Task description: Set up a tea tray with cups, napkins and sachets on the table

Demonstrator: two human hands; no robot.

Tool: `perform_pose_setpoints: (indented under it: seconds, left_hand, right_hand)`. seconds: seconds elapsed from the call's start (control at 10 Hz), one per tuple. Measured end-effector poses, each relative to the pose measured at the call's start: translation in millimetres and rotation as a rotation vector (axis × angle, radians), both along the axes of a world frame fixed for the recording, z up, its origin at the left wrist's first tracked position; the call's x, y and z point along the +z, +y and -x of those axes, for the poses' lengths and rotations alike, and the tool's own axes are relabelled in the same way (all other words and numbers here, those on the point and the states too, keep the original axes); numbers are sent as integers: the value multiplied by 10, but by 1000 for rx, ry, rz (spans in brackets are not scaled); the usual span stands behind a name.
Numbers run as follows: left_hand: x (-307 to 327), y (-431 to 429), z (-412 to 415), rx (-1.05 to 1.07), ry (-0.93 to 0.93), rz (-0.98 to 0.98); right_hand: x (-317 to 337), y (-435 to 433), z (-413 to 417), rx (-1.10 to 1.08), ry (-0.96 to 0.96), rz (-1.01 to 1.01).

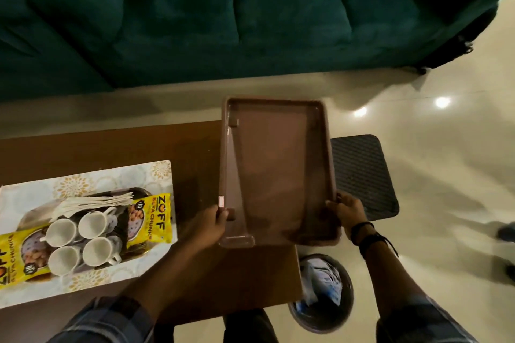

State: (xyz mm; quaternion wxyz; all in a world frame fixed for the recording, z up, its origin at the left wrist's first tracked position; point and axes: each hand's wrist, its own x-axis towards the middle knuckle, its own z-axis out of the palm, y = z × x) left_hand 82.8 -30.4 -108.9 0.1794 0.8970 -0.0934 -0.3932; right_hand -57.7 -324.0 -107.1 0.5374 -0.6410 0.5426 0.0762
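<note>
Both hands clamp one brown plastic tray [274, 164] by its long sides near the close end. Left hand [213, 221] curled round the left rim, thumb on top; right hand [345, 210] wrapped on the right rim, fingers under, dark bands at the wrist. Forearms reach forward, elbows bent, rolled sleeves at the bottom edge. Tray empty, held over the right end of the wooden table [111, 147], its far end past the table edge.

To the left, on a patterned mat [117, 175]: dark serving tray carrying four white cups [83, 239], a fan of pale napkins [92, 203], yellow sachets [152, 220].

Beyond: green sofa [223, 14]. On the floor: grey mat [362, 175], waste bin [323, 292] by the table corner.
</note>
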Motion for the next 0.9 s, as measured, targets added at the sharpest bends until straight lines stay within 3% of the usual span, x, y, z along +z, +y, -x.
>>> perform_pose_setpoints:
  seconds: [0.1,0.2,0.4,0.6,0.7,0.9]
  left_hand:
    - [75,-313,90,67,180,147]
    - [110,-896,243,108,384,275]
    - [49,-1532,434,134,566,268]
    - [-112,-1660,630,2,773,206]
    - [-117,-1602,645,-21,832,222]
    - [45,-1223,504,-98,684,229]
  right_hand:
    - [25,-273,177,-42,19,45]
    - [-25,-678,427,-57,135,246]
    - [-245,-1117,709,-138,282,392]
    - [-444,-1289,732,-89,339,449]
    - [-465,-1270,701,-37,363,399]
    - [-386,-928,618,16,392,424]
